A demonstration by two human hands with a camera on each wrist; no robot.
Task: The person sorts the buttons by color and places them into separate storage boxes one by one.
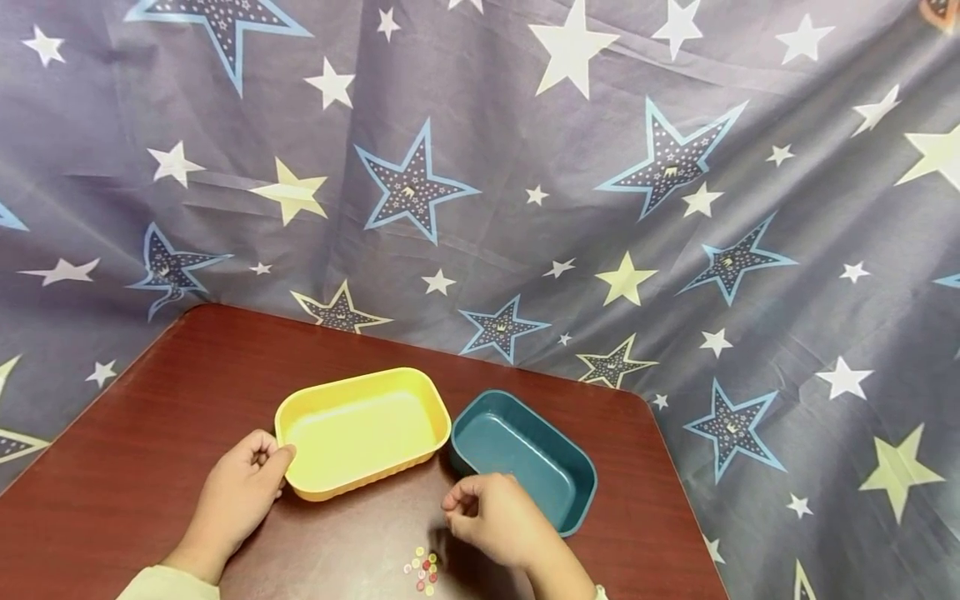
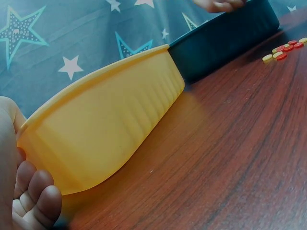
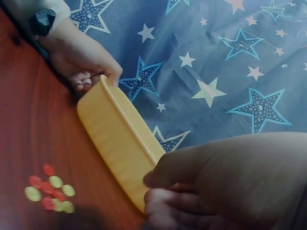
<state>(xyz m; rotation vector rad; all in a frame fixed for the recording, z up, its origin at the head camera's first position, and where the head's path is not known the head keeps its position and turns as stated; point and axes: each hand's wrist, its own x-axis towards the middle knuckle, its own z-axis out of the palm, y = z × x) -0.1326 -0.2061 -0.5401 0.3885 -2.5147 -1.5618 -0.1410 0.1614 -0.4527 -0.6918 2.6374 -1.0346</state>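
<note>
A yellow rectangular tray [image 1: 360, 433] stands on the table, and my left hand [image 1: 238, 493] grips its near left corner with the thumb at the rim. In the left wrist view, the curled fingers [image 2: 41, 191] lie against the tray's outer wall. My right hand [image 1: 498, 518] is over the near side of a dark teal tray [image 1: 525, 450], thumb and forefinger bent toward each other. Whether something small sits between those fingertips is hidden. Small round red and yellow buttons [image 3: 50, 189] lie in a loose cluster on the table, left of and nearer than the right hand.
The reddish-brown wooden table [image 1: 225, 375] carries both trays, whose facing ends touch or nearly touch. Behind the table and to its sides hangs a grey curtain [image 1: 480, 250] printed with stars. A dark band with a device [image 3: 43, 21] is strapped at the left wrist.
</note>
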